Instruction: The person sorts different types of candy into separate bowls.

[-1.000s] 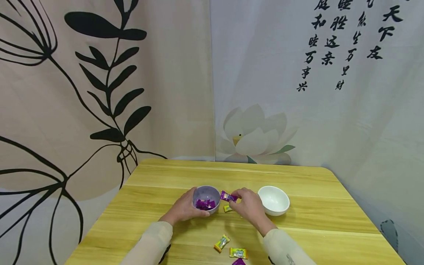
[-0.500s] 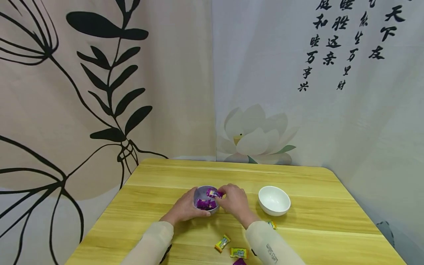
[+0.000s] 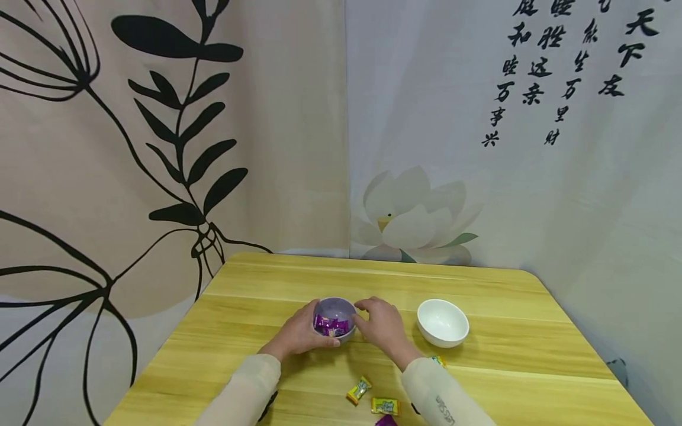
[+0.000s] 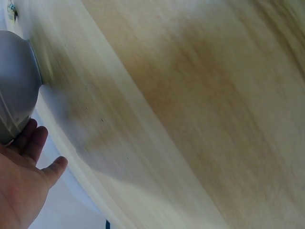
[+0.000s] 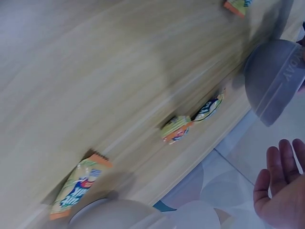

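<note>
A small purple-grey bowl [image 3: 337, 305] with purple-wrapped candies [image 3: 331, 326] inside stands at mid-table in the head view. My left hand [image 3: 298, 332] holds it from the left, thumb along the front. In the left wrist view, fingers of that hand [image 4: 21, 186] lie against the bowl's outer side [image 4: 16, 81]. At the bowl's right rim is my right hand [image 3: 382, 324], with no candy showing in its fingers. The right wrist view has this hand [image 5: 283, 195] with fingers spread loosely, a gap away from the bowl [image 5: 274, 78].
A white bowl [image 3: 442, 324] stands to the right. Yellow-wrapped candies lie on the wooden table: one [image 3: 359, 390] and another [image 3: 385, 406] near the front, one [image 3: 438, 360] partly behind the right sleeve. A purple candy [image 3: 386, 420] sits at the bottom edge of the view.
My right hand moved left to the purple-grey bowl with a purple candy and let it go inside. The hand is now slightly back at the rim. The left hand has kept its hold.
</note>
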Motion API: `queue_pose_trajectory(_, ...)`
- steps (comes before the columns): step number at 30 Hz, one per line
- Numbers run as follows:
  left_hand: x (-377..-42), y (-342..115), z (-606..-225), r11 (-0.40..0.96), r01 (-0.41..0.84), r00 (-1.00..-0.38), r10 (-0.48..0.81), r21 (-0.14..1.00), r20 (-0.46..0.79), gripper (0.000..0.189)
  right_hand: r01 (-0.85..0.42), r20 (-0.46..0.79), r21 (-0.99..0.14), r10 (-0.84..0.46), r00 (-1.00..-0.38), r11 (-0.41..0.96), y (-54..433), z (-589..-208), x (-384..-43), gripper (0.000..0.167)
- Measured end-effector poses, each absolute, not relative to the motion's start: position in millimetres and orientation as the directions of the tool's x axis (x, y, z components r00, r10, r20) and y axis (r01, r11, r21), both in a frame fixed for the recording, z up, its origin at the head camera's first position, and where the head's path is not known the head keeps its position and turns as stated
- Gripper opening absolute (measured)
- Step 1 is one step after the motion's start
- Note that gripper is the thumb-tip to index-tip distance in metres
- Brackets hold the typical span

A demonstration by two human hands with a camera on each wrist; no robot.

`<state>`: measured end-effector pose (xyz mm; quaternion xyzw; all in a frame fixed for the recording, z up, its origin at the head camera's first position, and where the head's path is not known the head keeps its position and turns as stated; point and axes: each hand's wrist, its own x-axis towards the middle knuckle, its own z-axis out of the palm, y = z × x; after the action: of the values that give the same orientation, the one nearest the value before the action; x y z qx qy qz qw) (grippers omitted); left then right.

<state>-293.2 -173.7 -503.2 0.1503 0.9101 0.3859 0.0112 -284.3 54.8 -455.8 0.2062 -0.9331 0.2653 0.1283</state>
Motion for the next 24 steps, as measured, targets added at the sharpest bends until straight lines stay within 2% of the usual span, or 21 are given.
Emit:
queue_pose_trajectory(13, -289, -175, -501, 0.662, 0.234, -0.963, 0.257, 0.712, 0.078, 0.111, -0.489, 0.361, -0.444, -0.349, -0.864, 0.751, 79, -462, -273, 0.026)
queue_pose_trajectory(24, -289, -173, -504, 0.690, 0.207, -0.970, 0.238, 0.693, 0.052, 0.119, -0.436, 0.287, -0.557, -0.329, -0.900, 0.707, 111, -472, -257, 0.028)
